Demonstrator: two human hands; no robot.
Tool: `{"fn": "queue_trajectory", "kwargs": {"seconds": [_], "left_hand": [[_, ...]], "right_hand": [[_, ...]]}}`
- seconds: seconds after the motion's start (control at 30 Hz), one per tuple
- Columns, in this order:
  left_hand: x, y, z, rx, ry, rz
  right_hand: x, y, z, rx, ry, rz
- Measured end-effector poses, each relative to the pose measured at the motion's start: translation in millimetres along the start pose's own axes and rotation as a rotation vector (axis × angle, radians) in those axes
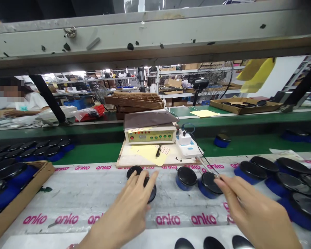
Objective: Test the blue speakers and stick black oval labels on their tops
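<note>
My left hand point(131, 202) is over two round black-topped pieces, its fingers spread. One black-topped piece point(134, 169) shows beyond the fingertips, and another round piece point(152, 193) sits partly hidden beneath the index finger. Whether the fingers touch them is unclear. My right hand point(251, 207) pinches the end of a thin cable point(208, 167) that runs back toward a white plug. Just left of those fingertips stands a round blue case with a glossy black top point(209, 183). A similar blue case point(186, 178) stands further left.
Several blue cases point(295, 185) cluster at the right. A cardboard tray point(38, 183) at the left holds more. Behind are a control box point(150, 135), a power strip point(190, 148) and a green conveyor point(93, 152). Black discs point(214, 243) lie along the near edge. A shelf beam point(155, 38) crosses overhead.
</note>
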State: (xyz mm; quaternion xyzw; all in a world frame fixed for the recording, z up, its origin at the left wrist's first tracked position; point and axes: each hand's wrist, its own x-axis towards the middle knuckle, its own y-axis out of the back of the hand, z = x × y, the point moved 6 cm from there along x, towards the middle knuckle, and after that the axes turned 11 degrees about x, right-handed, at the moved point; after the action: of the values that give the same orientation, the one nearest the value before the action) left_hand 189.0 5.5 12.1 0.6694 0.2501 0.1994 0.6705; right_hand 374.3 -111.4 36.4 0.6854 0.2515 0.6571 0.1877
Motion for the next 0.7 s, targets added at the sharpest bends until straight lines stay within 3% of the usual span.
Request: {"fn": "queue_trajectory", "kwargs": {"seconds": [0.1, 0.17, 0.3, 0.4, 0.47, 0.57, 0.7], "left_hand": [[5, -3.4, 2, 0.105, 0.024, -0.23], [21, -6.4, 11, 0.042, 0.02, -0.29], [80, -7.8, 39, -0.446, -0.113, -0.054], [103, -9.1, 52, -0.581, -0.215, -0.005], [97, 0.9, 53, -0.648, -0.241, 0.05], [69, 20.6, 46, -0.894, -0.199, 0.128], [39, 23.5, 41, -1.209, -0.158, 0.044]], "right_hand": [[2, 11, 15, 0.123, -0.167, 0.049], [3, 10, 15, 0.214, -0.231, 0.01], [3, 6, 12, 0.313, -0.256, -0.013], [2, 2, 7, 0.369, -0.223, -0.027], [1, 1, 2, 0.426, -0.194, -0.027], [0, 8, -8, 0.513, -0.161, -0.009], [2, 21, -19, 0.524, -0.114, 0.026]]}}
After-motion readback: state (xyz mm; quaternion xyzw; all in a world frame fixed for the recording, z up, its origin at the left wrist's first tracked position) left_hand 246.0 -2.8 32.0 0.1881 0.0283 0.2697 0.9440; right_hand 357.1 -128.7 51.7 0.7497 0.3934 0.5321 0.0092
